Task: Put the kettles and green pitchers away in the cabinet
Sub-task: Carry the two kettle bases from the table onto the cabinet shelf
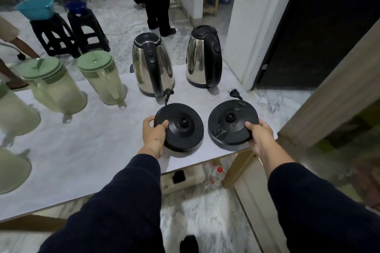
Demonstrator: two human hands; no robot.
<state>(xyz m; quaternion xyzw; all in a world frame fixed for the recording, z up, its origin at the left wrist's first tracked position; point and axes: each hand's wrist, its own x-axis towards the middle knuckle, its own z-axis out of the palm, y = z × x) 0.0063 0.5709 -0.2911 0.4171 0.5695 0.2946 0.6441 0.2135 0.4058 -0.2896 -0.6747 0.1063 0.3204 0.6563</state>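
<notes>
Green-lidded pitchers (102,80) stand left on my table (82,150), their contents unclear. My left hand (153,132) grips one black base (181,127); my right hand (258,136) grips the other base (231,124). Two steel kettles (153,65) stand behind them.

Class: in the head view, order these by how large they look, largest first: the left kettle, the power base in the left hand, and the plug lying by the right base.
1. Left kettle
2. Left power base, though it sits nearer the camera, so the top two are unsure.
3. Plug, clearly smallest.
</notes>
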